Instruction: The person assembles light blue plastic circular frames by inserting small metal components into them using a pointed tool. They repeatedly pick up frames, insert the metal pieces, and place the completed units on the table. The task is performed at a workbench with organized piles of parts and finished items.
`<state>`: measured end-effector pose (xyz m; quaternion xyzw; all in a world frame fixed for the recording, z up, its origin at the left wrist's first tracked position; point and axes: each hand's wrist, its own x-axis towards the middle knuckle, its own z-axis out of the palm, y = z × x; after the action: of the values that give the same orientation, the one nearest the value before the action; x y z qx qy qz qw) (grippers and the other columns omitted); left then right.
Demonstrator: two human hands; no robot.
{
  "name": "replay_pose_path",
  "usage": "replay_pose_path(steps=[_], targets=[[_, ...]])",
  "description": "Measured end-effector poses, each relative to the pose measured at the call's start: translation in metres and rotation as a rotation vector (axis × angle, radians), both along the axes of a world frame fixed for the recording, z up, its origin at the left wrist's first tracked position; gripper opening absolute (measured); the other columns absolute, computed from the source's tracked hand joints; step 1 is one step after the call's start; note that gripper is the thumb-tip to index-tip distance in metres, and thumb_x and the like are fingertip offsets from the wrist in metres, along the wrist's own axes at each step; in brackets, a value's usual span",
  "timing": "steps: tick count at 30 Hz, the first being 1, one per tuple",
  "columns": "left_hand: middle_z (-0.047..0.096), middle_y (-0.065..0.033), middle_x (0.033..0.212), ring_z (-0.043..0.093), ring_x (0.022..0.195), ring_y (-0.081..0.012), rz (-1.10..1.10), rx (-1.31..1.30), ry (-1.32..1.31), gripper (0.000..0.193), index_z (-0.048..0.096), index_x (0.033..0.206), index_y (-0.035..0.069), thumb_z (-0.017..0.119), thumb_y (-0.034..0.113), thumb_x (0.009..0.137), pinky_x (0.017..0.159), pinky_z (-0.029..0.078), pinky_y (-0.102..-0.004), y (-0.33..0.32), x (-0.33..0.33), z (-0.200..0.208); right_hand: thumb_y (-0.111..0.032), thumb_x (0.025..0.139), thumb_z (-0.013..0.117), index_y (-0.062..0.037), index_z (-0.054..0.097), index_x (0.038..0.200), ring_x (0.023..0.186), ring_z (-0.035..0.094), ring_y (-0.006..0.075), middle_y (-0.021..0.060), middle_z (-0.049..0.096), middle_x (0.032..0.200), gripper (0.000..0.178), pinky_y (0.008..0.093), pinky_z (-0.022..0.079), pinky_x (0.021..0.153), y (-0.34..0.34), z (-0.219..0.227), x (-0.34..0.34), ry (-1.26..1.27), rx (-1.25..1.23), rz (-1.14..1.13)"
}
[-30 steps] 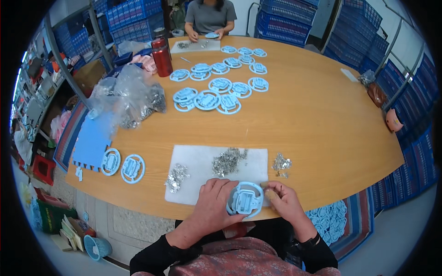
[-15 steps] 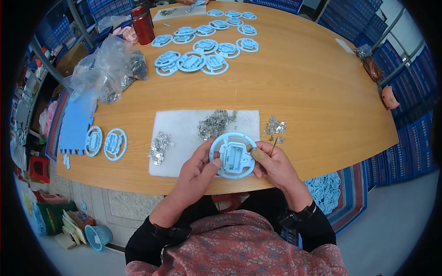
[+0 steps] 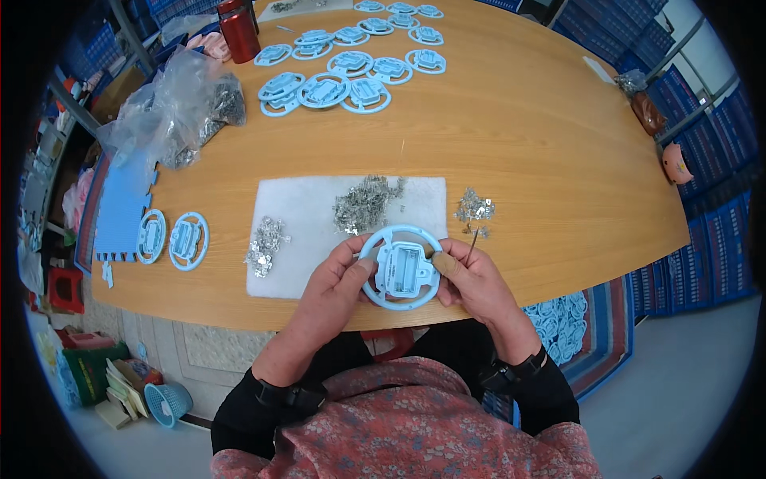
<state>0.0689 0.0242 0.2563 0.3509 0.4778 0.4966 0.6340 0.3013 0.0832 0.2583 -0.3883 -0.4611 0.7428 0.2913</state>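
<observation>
Over the front of a white foam mat (image 3: pixel 307 211), a light blue plastic toy steering wheel (image 3: pixel 405 269) is held up between my hands, its rectangular hub recess facing me. My left hand (image 3: pixel 329 285) grips the wheel's left rim, thumb on top. My right hand (image 3: pixel 477 285) pinches the right rim between thumb and fingers. A thin dark rod-like tool (image 3: pixel 472 244) sticks up from that same hand. On the mat lie a large heap of small metal pieces (image 3: pixel 363 205) and a smaller metal pile (image 3: pixel 266 246). Another little pile of metal clips (image 3: pixel 475 206) rests right of the mat.
Two matching wheels (image 3: pixel 188 240) lie at left beside a blue foam tile (image 3: pixel 124 207). Several more wheels (image 3: pixel 325 90) spread across the far table (image 3: pixel 550 160). Plastic bags (image 3: pixel 171 104) and a red flask (image 3: pixel 239 33) stand far left. Below right sits a pile of blue parts (image 3: pixel 562 327).
My left thumb has shifted from near the wheel's hub to its left rim. The camera view has moved slightly, so the table's contents appear higher and farther left. Both hands still hold the wheel.
</observation>
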Motion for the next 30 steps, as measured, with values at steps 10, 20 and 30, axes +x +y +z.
replay_pose_path(steps=[10, 20, 30], targets=[[0.07, -0.0049, 0.102, 0.063, 0.082, -0.0072, -0.08, 0.017, 0.198, 0.032, 0.056, 0.133, -0.003, 0.057, 0.012, 0.105, 0.072, 0.054, -0.0243, 0.016, -0.008, -0.011, -0.02, 0.107, 0.056, -0.0017, 0.055, 0.121, 0.072, 0.055, 0.0091, 0.0002, 0.06, 0.09, 0.024, 0.026, 0.046, 0.065, -0.007, 0.0, 0.002, -0.255, 0.353, -0.051], [0.071, -0.004, 0.096, 0.065, 0.077, -0.0069, -0.139, -0.077, 0.286, 0.034, 0.057, 0.133, -0.003, 0.063, 0.011, 0.102, 0.064, 0.056, -0.0246, 0.024, -0.006, -0.005, -0.016, 0.105, 0.054, -0.0056, 0.053, 0.118, 0.082, 0.066, 0.0355, 0.0173, 0.062, 0.092, 0.017, 0.0384, 0.051, 0.074, -0.004, 0.013, 0.012, -0.575, 0.65, -0.007], [0.072, -0.0065, 0.104, 0.067, 0.084, -0.0087, -0.161, -0.091, 0.306, 0.039, 0.055, 0.134, -0.005, 0.066, 0.01, 0.1, 0.066, 0.058, -0.0245, 0.027, -0.007, -0.004, -0.012, 0.089, 0.071, -0.0088, 0.067, 0.114, 0.069, 0.07, 0.031, 0.0132, 0.068, 0.077, 0.025, 0.0373, 0.053, 0.06, -0.001, 0.003, -0.002, -0.775, 0.919, 0.045]])
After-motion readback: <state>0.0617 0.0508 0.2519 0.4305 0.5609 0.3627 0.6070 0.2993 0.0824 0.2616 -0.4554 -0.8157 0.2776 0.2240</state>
